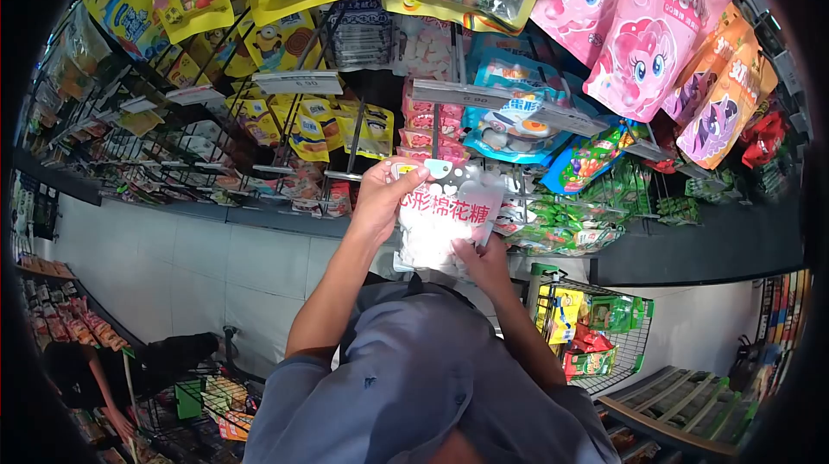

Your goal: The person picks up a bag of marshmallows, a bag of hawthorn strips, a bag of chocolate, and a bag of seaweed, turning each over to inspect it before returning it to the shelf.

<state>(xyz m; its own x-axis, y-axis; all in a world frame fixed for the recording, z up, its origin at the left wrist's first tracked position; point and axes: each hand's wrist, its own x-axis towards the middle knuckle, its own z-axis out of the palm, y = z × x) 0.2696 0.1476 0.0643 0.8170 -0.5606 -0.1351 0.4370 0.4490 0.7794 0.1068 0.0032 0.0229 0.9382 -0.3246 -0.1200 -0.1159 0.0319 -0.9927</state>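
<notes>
Pinched in both hands, the marshmallow bag (pixel 442 212) sat at dial centre: left hand (pixel 380 198) at ten o'clock, right hand (pixel 489 269) at four. In my judgement, a slackened pinch could have dropped it towards six; a careless lift could have struck the price strip (pixel 509 107) at one.

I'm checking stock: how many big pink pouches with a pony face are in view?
2. Both are at the upper right, above the held white bag: the left pouch and the right pouch, which reaches lower. More may be hidden behind.
</notes>
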